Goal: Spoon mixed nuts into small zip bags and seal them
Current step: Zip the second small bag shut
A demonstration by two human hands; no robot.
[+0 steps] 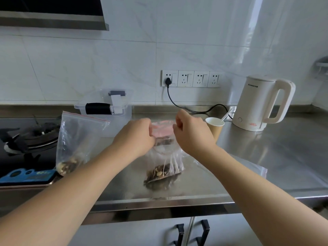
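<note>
While both hands (136,137) grip, bag (164,157) upright

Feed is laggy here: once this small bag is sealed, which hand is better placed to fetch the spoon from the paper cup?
Right hand, probably: the paper cup with the spoon stands just beside it. The left hand would have to cross the small bag.

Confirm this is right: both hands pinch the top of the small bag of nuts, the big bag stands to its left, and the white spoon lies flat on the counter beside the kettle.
One thing is wrong. In the head view the white spoon stands in the paper cup, not flat on the counter. The rest holds: left hand and right hand pinch the small bag, big bag to its left.
</note>
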